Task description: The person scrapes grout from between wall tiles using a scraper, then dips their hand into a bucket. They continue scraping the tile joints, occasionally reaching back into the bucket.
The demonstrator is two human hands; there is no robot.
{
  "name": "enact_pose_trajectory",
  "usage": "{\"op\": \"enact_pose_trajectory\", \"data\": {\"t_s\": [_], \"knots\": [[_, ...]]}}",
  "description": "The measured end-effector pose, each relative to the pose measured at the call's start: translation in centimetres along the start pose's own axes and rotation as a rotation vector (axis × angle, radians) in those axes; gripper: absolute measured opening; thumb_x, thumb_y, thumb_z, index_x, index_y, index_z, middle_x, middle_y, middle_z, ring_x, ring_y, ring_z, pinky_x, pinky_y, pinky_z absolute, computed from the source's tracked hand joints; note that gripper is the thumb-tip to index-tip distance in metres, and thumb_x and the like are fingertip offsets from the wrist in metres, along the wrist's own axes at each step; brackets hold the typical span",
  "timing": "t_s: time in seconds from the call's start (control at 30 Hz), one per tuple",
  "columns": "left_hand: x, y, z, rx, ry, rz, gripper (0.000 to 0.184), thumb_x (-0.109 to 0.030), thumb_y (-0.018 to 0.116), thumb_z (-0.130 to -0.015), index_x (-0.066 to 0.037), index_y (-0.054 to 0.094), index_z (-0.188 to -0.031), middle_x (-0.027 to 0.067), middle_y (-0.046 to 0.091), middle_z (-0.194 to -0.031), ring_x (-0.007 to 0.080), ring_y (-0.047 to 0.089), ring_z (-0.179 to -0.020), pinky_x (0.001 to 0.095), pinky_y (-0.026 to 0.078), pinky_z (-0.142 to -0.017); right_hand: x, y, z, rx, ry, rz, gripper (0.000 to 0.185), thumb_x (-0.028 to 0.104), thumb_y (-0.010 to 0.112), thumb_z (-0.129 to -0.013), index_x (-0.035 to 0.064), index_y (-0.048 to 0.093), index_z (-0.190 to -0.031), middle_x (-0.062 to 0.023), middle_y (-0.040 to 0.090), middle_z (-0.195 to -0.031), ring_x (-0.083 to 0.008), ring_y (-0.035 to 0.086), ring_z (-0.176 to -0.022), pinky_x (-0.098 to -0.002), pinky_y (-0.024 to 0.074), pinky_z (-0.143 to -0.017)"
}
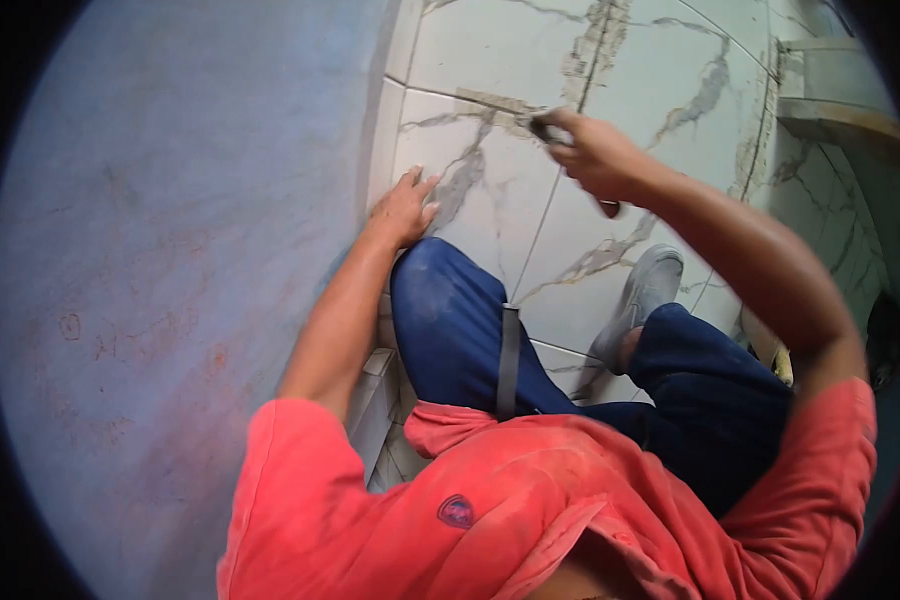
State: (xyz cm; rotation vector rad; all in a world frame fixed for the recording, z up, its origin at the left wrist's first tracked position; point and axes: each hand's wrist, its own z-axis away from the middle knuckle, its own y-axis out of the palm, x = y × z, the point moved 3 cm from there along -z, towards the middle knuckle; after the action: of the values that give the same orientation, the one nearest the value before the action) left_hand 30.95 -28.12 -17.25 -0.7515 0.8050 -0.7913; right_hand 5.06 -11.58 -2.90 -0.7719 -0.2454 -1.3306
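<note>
Seemingly working a blurred dark tool [541, 129], clenched in the right hand [598, 157], at the smeared tile joint [495, 102] ahead of the left hand [403, 212], spread open beside the wall [190, 250]. Probably needing steady pressure along the joint next.

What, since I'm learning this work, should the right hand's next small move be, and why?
Probably draw the blurred tool in the right hand along the tile joint toward the wall: its dark end is by the beige smear, which stops short of the wall, leaving a dark line there.
</note>
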Motion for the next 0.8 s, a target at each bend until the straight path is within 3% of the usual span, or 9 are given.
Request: {"op": "enact_pose_trajectory", "data": {"t_s": [0.03, 0.07, 0.1, 0.17, 0.27, 0.33, 0.43, 0.57, 0.8], "knots": [[-0.5, -1.6, 0.1, 0.048, -0.138, 0.341, 0.06, -0.031, 0.061, -0.095, -0.017, 0.043, -0.15, 0.0188, 0.041, -0.153, 0.0368, 0.04, -0.14, 0.043, 0.037, -0.113, -0.4, 2.9, -3.7, -0.118, -0.093, 0.049, 0.044, 0.017, 0.055, -0.096, 0.0093, 0.05, -0.139, -0.0187, 0.064, -0.075, -0.0311, 0.065, -0.067, -0.0457, 0.0537, -0.07], [-1.5, -3.3, 1.6, -0.047, -0.162, 0.546, 0.053, -0.029, 0.059, -0.097, -0.011, 0.049, -0.145, 0.0214, 0.048, -0.145, 0.0387, 0.047, -0.134, 0.0407, 0.038, -0.111, -1.1, 6.2, -7.9, -0.326, -0.188, 0.196, 0.043, 0.02, 0.056, -0.095, 0.0075, 0.052, -0.135, -0.0262, 0.068, -0.088, -0.0418, 0.067, -0.082, -0.0503, 0.0531, -0.08], [-2.7, -4.4, 3.3, -0.046, -0.168, 0.541, 0.053, -0.029, 0.059, -0.097, -0.011, 0.049, -0.145, 0.0214, 0.048, -0.145, 0.0387, 0.047, -0.134, 0.0407, 0.038, -0.111, 0.5, 7.9, -9.0, -0.34, -0.123, 0.093, 0.045, 0.02, 0.054, -0.093, 0.0045, 0.052, -0.136, -0.0288, 0.068, -0.104, -0.0444, 0.065, -0.101, -0.052, 0.0507, -0.09], [-4.8, -6.6, 6.6, -0.397, -0.125, 0.566, 0.055, -0.028, 0.063, -0.095, -0.007, 0.049, -0.144, 0.0187, 0.053, -0.14, 0.0301, 0.062, -0.116, 0.0392, 0.05, -0.098, 1.8, 11.4, -12.0, -0.517, -0.092, -0.043, 0.048, 0.022, 0.052, -0.095, 0.0071, 0.05, -0.14, -0.0264, 0.068, -0.107, -0.043, 0.066, -0.1, -0.0511, 0.0518, -0.09], [-6.8, -5.5, 10.4, -0.472, -0.088, 0.646, 0.051, -0.025, 0.061, -0.097, -0.003, 0.05, -0.142, 0.0188, 0.054, -0.139, 0.0286, 0.062, -0.114, 0.037, 0.05, -0.096, 3.1, 14.7, -14.0, -0.716, 0.013, -0.142, 0.051, 0.023, 0.051, -0.096, 0.0103, 0.048, -0.145, -0.0245, 0.069, -0.107, -0.0424, 0.067, -0.1, -0.052, 0.0523, -0.09], [-7.3, -4.5, 11.7, -0.548, -0.115, 0.949, 0.048, -0.023, 0.058, -0.099, 0.001, 0.051, -0.139, 0.0187, 0.054, -0.138, 0.028, 0.062, -0.113, 0.0368, 0.05, -0.096, 3.7, 15.7, -14.7, -0.705, 0.078, -0.161, 0.052, 0.023, 0.051, -0.096, 0.0111, 0.047, -0.146, -0.0238, 0.069, -0.107, -0.0422, 0.068, -0.099, -0.0523, 0.0526, -0.09], [-6.0, -3.6, 9.8, -0.676, -0.046, 1.057, 0.047, -0.025, 0.056, -0.101, 0.002, 0.051, -0.139, 0.018, 0.054, -0.137, 0.0269, 0.062, -0.111, 0.0367, 0.05, -0.097, 4.6, 16.4, -15.6, -0.734, 0.128, -0.165, 0.053, 0.023, 0.051, -0.097, 0.0115, 0.045, -0.148, -0.0235, 0.069, -0.105, -0.042, 0.068, -0.099, -0.0524, 0.0535, -0.088], [-2.0, -4.9, 7.0, -0.621, -0.025, 1.009, 0.044, -0.024, 0.051, -0.104, 0.002, 0.05, -0.139, 0.0142, 0.055, -0.137, 0.0234, 0.061, -0.108, 0.0346, 0.049, -0.096, 4.8, 17.1, -16.0, -0.765, 0.182, -0.176, 0.052, 0.022, 0.052, -0.096, 0.011, 0.046, -0.147, -0.0234, 0.069, -0.103, -0.0423, 0.069, -0.096, -0.0529, 0.0543, -0.086], [-3.3, -3.4, 7.6, -0.626, -0.07, 0.977, 0.042, -0.027, 0.046, -0.105, 0.001, 0.054, -0.135, 0.0167, 0.054, -0.137, 0.0255, 0.059, -0.115, 0.0371, 0.049, -0.099, 4.0, 16.8, -17.2, -0.81, 0.172, -0.161, 0.054, 0.021, 0.051, -0.095, 0.0095, 0.045, -0.147, -0.0247, 0.07, -0.1, -0.0428, 0.069, -0.096, -0.0541, 0.0541, -0.085]]}}
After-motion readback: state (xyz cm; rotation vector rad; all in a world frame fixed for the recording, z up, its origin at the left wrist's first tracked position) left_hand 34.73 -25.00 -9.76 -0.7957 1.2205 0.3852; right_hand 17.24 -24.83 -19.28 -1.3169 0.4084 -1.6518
